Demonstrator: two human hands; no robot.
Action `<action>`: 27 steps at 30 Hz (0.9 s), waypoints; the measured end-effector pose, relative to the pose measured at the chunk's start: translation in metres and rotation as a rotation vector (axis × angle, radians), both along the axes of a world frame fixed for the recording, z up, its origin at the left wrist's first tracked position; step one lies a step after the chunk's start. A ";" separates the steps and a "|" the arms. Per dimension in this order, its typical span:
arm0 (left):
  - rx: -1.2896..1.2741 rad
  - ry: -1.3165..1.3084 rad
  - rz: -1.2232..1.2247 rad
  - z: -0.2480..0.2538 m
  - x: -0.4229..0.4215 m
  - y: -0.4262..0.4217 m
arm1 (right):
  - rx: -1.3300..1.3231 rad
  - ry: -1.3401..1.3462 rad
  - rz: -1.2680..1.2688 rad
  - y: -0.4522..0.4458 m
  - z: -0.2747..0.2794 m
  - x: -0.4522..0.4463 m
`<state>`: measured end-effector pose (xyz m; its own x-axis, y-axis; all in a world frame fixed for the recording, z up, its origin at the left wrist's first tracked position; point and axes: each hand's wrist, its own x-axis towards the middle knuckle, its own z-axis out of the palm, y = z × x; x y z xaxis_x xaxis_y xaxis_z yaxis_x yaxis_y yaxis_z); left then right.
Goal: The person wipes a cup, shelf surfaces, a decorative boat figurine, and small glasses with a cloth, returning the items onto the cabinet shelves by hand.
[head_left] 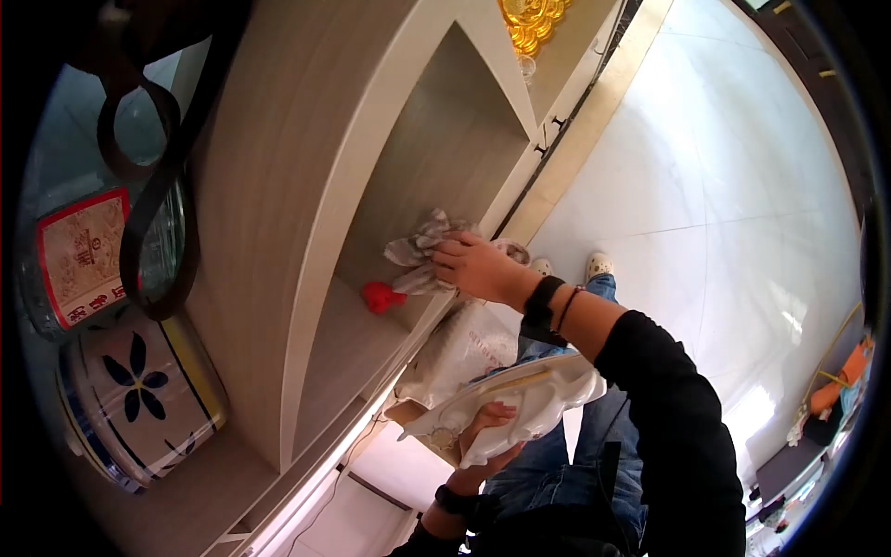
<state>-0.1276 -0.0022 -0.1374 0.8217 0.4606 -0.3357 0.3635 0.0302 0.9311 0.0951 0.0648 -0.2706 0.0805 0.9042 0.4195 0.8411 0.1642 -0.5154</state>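
Observation:
My right hand [473, 267] is closed round a crumpled grey-white cloth [418, 251] inside an open compartment of the wooden cabinet [320, 232]. The cloth bunches out past my fingertips, close to the compartment's surface; whether it touches is hard to tell. A small red object [379, 297] lies in the compartment near the cloth. Lower down, my left hand [487, 427] grips a glossy white piece with a wavy, moulded shape [534, 395], held tilted in front of my legs. Part of that hand is hidden behind it, and its exact kind is unclear.
On the cabinet at left stand a glass bottle with a red-edged label [83, 246] and a white jar with a blue flower [139, 381]. A gold ornament [534, 23] sits in another compartment. A whitish plastic bag [464, 348] is beside my legs. Pale floor [696, 195] lies beyond.

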 end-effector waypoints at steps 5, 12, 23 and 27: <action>0.002 0.044 -0.021 -0.001 -0.002 -0.003 | -0.098 -0.006 -0.072 -0.042 0.001 0.019; -0.043 0.096 -0.040 0.016 0.018 -0.003 | -0.714 0.438 -0.379 -0.124 -0.039 0.062; -0.063 0.026 -0.042 0.010 0.010 -0.003 | 0.105 0.320 -0.381 0.040 0.063 0.068; -0.058 -0.017 -0.005 0.005 0.004 -0.003 | -0.227 0.104 -0.412 0.069 0.010 0.043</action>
<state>-0.1239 -0.0050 -0.1325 0.8297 0.4367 -0.3478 0.3480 0.0825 0.9339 0.1376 0.1335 -0.2610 0.4820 0.8562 0.1860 0.7547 -0.2979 -0.5845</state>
